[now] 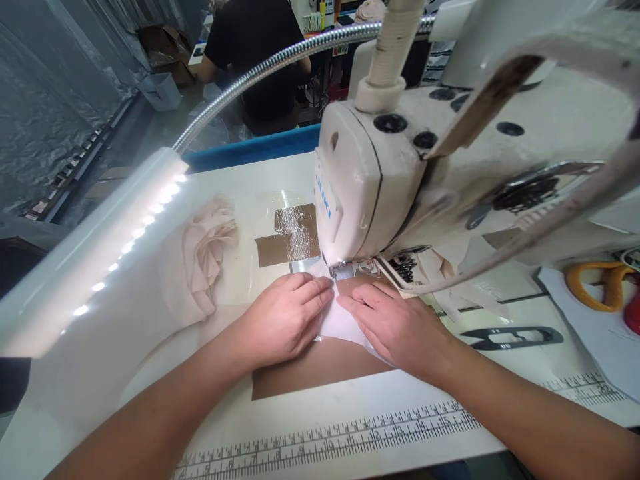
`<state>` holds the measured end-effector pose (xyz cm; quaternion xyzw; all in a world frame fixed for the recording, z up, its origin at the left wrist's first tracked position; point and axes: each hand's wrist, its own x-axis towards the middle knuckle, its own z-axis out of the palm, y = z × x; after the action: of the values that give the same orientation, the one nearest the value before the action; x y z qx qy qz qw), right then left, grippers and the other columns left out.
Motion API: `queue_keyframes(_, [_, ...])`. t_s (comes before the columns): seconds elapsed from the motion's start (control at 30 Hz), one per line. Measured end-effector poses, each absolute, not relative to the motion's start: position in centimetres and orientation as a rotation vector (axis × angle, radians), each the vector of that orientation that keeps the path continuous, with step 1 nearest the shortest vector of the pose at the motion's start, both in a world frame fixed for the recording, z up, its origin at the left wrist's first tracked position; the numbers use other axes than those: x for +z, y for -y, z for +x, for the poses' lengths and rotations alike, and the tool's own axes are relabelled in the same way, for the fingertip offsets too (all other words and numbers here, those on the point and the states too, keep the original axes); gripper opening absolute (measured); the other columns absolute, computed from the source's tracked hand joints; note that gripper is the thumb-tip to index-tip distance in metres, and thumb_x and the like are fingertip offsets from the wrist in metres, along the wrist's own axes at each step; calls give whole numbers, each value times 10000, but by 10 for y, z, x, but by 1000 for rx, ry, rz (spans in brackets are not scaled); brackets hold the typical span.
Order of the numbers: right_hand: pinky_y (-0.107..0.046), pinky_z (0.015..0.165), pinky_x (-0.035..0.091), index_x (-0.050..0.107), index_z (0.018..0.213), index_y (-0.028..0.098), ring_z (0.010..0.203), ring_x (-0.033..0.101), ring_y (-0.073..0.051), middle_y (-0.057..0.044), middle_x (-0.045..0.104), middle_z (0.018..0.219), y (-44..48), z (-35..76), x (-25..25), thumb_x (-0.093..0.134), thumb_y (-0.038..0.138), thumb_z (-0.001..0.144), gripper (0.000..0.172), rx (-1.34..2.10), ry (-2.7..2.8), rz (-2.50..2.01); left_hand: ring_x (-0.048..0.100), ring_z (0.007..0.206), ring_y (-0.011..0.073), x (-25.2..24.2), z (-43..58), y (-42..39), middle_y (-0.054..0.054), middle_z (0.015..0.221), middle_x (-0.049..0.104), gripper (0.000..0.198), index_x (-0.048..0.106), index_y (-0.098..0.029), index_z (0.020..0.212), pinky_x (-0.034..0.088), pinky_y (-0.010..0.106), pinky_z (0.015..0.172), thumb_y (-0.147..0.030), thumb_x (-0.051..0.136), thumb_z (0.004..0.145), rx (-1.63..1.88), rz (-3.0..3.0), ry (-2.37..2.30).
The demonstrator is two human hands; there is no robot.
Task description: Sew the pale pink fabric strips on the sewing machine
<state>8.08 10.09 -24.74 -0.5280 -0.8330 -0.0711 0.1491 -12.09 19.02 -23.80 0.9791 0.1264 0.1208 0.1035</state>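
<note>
A piece of pale fabric [343, 325] lies under the needle area of a white sewing machine [350, 180]. My left hand [287, 313] grips its left side, fingers curled together close to the presser foot [333, 271]. On the right side, my right hand [395, 320] pinches and presses the same fabric with bent fingers. Both fingertips are a short way in front of the foot. Brown tape [320, 370] covers the table below the fabric. The needle tip and the undersides of both hands are hidden.
Crumpled pale fabric [200, 260] lies left of the machine. Thread snips [515, 337] and orange-handled scissors [597, 283] are at the right. A lit lamp [115, 247] hangs over the left side. A printed ruler [350, 433] runs along the front edge. Another person [255, 53] sits beyond.
</note>
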Motion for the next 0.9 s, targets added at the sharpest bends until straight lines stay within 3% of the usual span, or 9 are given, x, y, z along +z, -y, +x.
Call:
queue_keyframes(0.4, [-275, 535, 325, 680, 1054, 150, 717, 527, -167, -49, 616, 770, -104, 82, -252, 442, 96, 834, 328, -213, 2369, -1537, 531, 1012, 276, -234, -122, -203, 143, 1264, 581, 443, 566, -69, 1233, 473, 429, 897, -329, 503, 880, 318, 2895, -443])
queue_keyframes(0.67, [-259, 520, 310, 688, 1008, 153, 659, 512, -131, -35, 609, 759, -100, 86, -247, 410, 50, 837, 343, -1, 2343, -1514, 514, 1106, 249, -232, -123, -200, 137, 1184, 605, 303, 604, -97, 1135, 459, 397, 952, -133, 485, 859, 351, 2851, -348])
queue_keyframes(0.9, [-265, 511, 288, 691, 975, 160, 640, 497, -128, -33, 608, 755, -99, 85, -244, 432, 59, 828, 315, 15, 2350, -1531, 519, 1076, 251, -233, -122, -197, 127, 1157, 610, 275, 628, -104, 1102, 469, 410, 940, -133, 450, 894, 338, 2907, -352])
